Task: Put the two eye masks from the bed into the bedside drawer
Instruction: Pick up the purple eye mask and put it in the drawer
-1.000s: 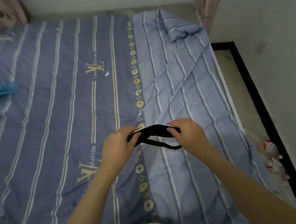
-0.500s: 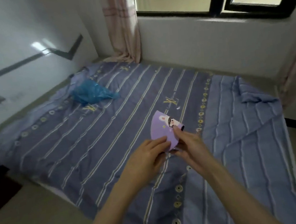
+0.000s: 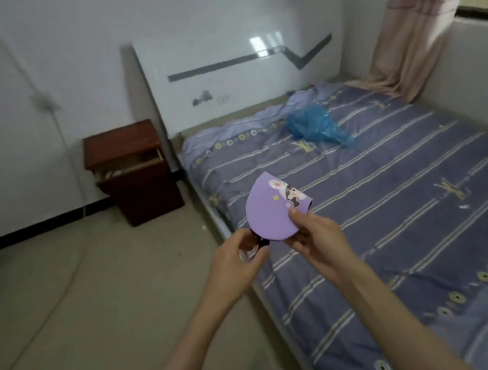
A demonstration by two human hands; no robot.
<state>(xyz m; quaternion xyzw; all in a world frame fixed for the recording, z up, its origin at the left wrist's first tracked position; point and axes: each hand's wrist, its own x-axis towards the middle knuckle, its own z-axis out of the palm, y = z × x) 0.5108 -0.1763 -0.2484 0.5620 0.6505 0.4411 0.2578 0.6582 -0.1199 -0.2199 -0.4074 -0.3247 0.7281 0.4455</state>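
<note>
Purple eye mask (image 3: pixel 268 212) in both hands, open drawer (image 3: pixel 128 166) beyond

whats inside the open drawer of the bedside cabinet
The drawer of the bedside cabinet is pulled partly out. Pale, blurred shapes show at its left end; what they are is unclear. The cabinet top hides the rest of the inside.

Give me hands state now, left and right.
Left hand: closed, pinching the dark strap end of the purple eye mask.
Right hand: closed on the purple eye mask, thumb on its face.
</note>
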